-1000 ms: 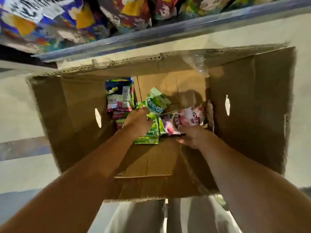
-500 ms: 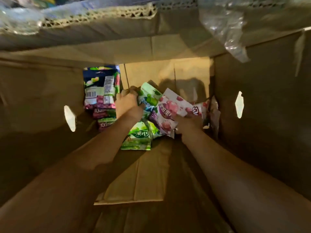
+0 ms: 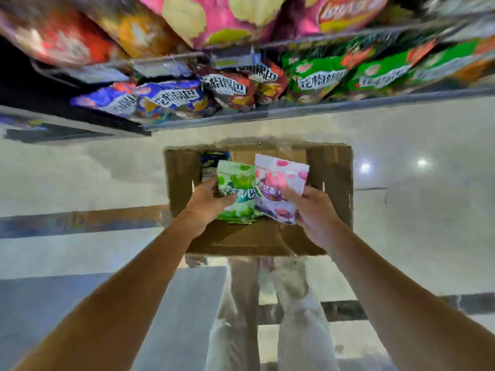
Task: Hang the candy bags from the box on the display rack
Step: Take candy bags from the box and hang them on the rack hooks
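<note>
Both hands hover over the open box (image 3: 332, 183): the left hand (image 3: 206, 204) pinches the green candy bag (image 3: 237, 194), the right hand (image 3: 313, 212) grips the pink candy bag (image 3: 278, 188), tops upward, likely ready for hanging. Other bags (image 3: 214, 159) lie in its far-left corner.

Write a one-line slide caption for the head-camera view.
Left hand holds a green candy bag, right hand a pink candy bag, above the open cardboard box.

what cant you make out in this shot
All in the head view:
- Bags left in the cardboard box: covered by the green candy bag and pink candy bag held by the left hand and right hand.
- Top-shelf snack bags: print motion-blurred, cut by the top edge.
</note>
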